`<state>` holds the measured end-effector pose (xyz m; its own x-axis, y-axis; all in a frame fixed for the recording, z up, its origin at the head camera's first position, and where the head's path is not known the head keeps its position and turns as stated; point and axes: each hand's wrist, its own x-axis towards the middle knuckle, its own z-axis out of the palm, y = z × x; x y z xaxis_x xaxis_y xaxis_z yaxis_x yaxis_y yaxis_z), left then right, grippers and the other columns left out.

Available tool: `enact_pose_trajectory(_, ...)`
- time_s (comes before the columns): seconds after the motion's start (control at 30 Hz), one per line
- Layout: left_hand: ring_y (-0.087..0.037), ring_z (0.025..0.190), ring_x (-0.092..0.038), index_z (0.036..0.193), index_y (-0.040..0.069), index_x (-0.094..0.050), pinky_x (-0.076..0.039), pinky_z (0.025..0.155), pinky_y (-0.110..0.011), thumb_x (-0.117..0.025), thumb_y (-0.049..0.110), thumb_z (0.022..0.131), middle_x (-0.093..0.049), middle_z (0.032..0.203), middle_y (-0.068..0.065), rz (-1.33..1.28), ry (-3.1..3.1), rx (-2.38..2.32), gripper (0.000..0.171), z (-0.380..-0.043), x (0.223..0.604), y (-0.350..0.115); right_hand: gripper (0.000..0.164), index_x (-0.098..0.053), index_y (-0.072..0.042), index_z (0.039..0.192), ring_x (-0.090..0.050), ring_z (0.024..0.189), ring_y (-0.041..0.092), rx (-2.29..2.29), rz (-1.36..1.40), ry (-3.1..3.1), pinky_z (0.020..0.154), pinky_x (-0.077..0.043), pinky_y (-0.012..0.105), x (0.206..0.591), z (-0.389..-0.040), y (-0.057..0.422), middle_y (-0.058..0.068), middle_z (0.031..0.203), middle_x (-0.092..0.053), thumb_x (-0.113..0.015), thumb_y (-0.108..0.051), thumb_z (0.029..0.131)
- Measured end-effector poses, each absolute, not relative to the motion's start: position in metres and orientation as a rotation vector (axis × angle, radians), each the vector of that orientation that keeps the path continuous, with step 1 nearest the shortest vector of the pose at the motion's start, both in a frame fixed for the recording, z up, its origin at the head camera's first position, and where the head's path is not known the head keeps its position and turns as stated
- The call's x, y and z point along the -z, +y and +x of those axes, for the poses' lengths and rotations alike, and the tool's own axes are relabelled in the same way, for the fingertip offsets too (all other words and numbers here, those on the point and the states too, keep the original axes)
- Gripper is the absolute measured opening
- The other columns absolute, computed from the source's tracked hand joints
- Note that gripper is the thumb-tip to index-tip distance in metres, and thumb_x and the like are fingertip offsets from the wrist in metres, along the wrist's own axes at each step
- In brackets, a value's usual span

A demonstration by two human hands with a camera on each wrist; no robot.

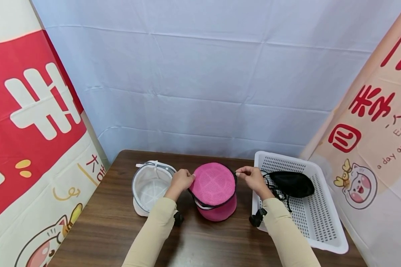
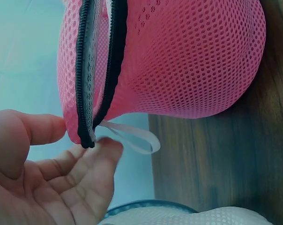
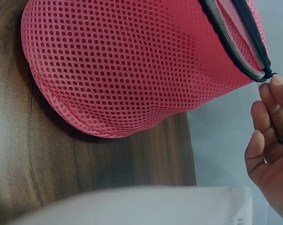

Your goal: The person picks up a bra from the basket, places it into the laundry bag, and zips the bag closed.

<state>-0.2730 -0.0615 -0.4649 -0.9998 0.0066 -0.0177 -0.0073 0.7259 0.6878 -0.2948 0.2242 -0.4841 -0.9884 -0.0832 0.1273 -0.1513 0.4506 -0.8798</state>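
Note:
A round pink mesh laundry bag [image 1: 215,183] stands on the wooden table between both hands, its lid partly unzipped. The black zipper [image 2: 80,75] shows a gap along the lid in both wrist views. At the left end of the zipper, my left hand [image 1: 182,180] pinches the lid's edge between thumb and fingers. A white loop [image 2: 151,140] hangs beside those fingers. On the other side, my right hand [image 1: 254,178] pinches the zipper's end with thumb and forefinger, the other fingers loosely bent. Something whitish shows through the gap under the lid in the head view.
Left of the pink bag stands an open white mesh laundry bag [image 1: 153,187] with a grey rim. A white plastic basket [image 1: 334,237] at the right holds a black pouch-like item [image 1: 292,184] and black cords. Fabric curtains [image 1: 200,81] surround the table.

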Motion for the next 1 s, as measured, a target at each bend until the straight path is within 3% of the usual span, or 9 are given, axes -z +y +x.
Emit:
enact_pose_trajectory(0.17, -0.023, 0.073, -0.057, 0.077, 0.006, -0.064, -0.046, 0.061, -0.036, -0.061, 0.030, 0.089, -0.059, 0.072, -0.005, -0.021, 2.983, -1.070, 0.027, -0.274, 0.463, -0.061, 0.011, -0.068, 0.000, 0.092, -0.054, 0.085, 0.023, -1.604, 0.222, -2.615, 0.069, -0.042, 0.034, 0.485, -0.294, 0.224, 0.011, 0.091, -0.066, -0.066, -0.008, 0.086)
enact_pose_trajectory(0.63, -0.024, 0.074, -0.057, 0.082, 0.005, -0.059, -0.045, 0.062, -0.037, -0.063, 0.027, 0.087, -0.058, 0.076, -0.007, 0.042, 3.050, -0.968, 0.023, -0.282, 0.456, -0.055, 0.009, -0.069, -0.001, 0.091, -0.052, 0.083, 0.021, -1.583, 0.231, -2.618, 0.067, -0.041, 0.032, 0.487, -0.294, 0.227, 0.010, 0.091, -0.065, -0.067, -0.008, 0.085)
enact_pose_trajectory(1.0, -0.027, 0.095, -0.056, 0.099, 0.003, -0.064, -0.045, 0.080, -0.039, -0.064, 0.028, 0.086, -0.060, 0.096, -0.011, 0.251, 3.064, -0.918, 0.028, -0.304, 0.446, -0.042, 0.010, -0.069, -0.002, 0.092, -0.051, 0.085, 0.023, -1.579, 0.232, -2.633, 0.069, -0.041, 0.034, 0.484, -0.293, 0.225, 0.010, 0.094, -0.065, -0.066, -0.010, 0.086)
